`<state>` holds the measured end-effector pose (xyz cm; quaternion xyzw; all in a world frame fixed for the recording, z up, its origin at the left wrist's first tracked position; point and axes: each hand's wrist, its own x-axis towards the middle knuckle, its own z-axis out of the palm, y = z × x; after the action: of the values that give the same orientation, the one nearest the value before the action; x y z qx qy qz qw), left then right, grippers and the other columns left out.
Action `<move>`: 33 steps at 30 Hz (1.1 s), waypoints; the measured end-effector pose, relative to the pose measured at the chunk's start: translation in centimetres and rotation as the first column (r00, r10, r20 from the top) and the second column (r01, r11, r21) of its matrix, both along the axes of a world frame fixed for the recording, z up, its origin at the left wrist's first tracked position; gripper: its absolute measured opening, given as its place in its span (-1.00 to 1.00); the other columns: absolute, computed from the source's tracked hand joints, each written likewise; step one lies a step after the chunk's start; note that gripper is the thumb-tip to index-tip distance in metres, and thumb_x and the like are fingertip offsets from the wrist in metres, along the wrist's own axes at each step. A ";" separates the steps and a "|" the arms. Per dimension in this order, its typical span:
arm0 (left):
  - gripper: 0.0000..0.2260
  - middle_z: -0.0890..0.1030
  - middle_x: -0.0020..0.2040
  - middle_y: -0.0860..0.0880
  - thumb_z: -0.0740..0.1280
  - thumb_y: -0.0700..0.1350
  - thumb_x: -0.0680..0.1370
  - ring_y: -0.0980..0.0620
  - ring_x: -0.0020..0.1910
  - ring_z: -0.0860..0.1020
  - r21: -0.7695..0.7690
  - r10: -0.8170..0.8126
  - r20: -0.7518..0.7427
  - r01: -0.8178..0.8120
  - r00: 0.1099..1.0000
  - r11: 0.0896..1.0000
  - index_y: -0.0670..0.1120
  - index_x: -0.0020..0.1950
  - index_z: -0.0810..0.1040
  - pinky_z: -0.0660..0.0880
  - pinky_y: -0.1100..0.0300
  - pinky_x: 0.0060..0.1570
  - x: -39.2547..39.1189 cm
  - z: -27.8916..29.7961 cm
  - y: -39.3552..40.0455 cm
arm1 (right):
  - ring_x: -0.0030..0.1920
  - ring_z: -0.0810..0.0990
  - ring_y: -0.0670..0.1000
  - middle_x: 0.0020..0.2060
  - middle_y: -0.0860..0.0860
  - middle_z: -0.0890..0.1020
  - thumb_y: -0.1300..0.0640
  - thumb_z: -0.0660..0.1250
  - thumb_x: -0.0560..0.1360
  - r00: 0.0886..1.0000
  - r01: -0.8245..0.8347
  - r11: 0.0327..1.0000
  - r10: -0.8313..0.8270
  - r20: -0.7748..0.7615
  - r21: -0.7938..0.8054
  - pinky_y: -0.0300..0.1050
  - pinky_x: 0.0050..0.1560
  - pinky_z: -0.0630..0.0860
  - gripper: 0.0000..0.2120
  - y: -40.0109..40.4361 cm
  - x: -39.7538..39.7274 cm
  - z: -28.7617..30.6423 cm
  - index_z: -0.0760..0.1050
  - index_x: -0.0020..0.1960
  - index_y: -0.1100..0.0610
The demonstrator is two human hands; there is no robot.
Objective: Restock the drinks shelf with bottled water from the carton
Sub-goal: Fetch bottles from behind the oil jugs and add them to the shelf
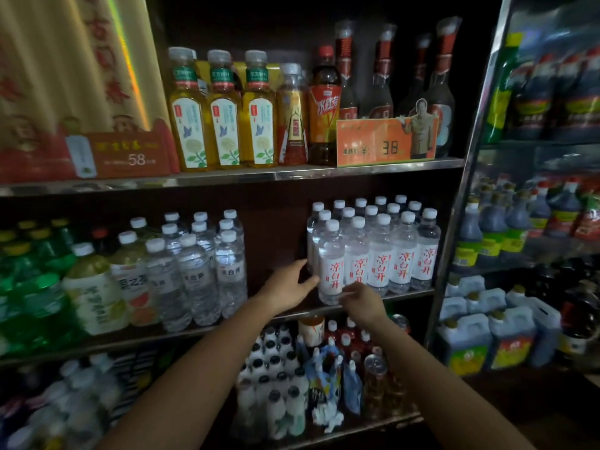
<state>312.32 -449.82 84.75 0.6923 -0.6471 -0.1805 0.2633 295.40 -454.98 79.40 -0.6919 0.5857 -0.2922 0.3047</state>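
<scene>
At centre frame, your left hand (287,284) lay open against the front water bottle (331,264) on the middle shelf (406,295); your right hand (363,300) pinched its base. Packed water bottles (389,248) crowded its right; clear-labelled bottles (201,267) stood well apart, lower left.

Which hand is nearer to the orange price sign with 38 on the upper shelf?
Right. The right hand is below the orange price sign, at the front water bottle. The left hand is lower left of the sign, farther away.
</scene>
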 end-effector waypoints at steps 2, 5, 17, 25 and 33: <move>-0.45 0.36 0.45 -0.07 0.22 0.12 0.58 -0.02 0.41 0.35 -0.017 0.013 0.088 -0.011 0.996 1.000 -0.09 0.50 0.25 0.30 0.17 0.36 0.5 0.0 2.5 | 0.12 0.60 0.13 0.10 0.14 0.64 0.07 0.34 0.51 0.999 -0.009 0.997 0.005 -0.047 -0.075 -0.13 0.07 0.47 -0.70 2.5 -0.7 0.8 0.52 0.20 0.18; -0.49 0.38 0.44 -0.09 0.17 0.13 0.60 -0.04 0.40 0.36 -0.035 -0.013 0.221 0.021 0.975 0.999 -0.10 0.48 0.29 0.29 0.16 0.34 0.5 -0.2 6.8 | 0.09 0.60 0.15 0.05 0.15 0.65 0.06 0.34 0.51 0.988 -0.064 0.987 0.043 -0.145 -0.145 -0.09 0.03 0.51 -0.70 7.0 -2.0 2.0 0.53 0.18 0.18; -0.49 0.40 0.41 -0.09 0.13 0.18 0.60 -0.08 0.30 0.45 0.076 -0.127 0.304 0.109 0.944 0.991 -0.06 0.48 0.27 0.43 0.06 0.22 -3.9 -3.1 25.0 | 0.20 0.52 0.17 0.27 0.12 0.52 -0.07 0.30 0.53 0.907 -0.115 0.965 0.006 -0.421 -0.234 0.00 0.11 0.48 -0.55 26.4 -8.6 2.1 0.43 0.35 0.10; -0.52 0.49 0.33 -0.11 0.19 0.17 0.58 -0.09 0.26 0.48 0.076 -0.190 0.258 0.176 0.947 0.981 -0.09 0.39 0.39 0.42 0.07 0.18 -10.4 -6.8 29.8 | 0.25 0.46 0.19 0.26 0.12 0.50 -0.17 0.34 0.48 0.866 -0.039 0.984 -0.053 -0.497 -0.172 0.06 0.19 0.46 -0.43 34.7 -16.5 -0.9 0.35 0.41 0.04; -0.61 0.54 0.28 -0.07 0.26 0.05 0.58 -0.06 0.25 0.50 -0.047 -0.272 0.138 0.280 0.952 0.959 -0.08 0.35 0.45 0.44 0.09 0.19 -22.7 -15.4 32.4 | 0.27 0.45 0.18 0.25 0.12 0.50 -0.18 0.36 0.46 0.857 0.123 0.990 -0.139 -0.496 -0.065 0.03 0.19 0.42 -0.40 41.5 -28.6 -12.2 0.35 0.40 0.07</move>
<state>289.58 -417.44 69.36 0.5964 -0.7589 -0.1486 0.2154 266.78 -413.45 67.16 -0.7070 0.6857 -0.1322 0.1116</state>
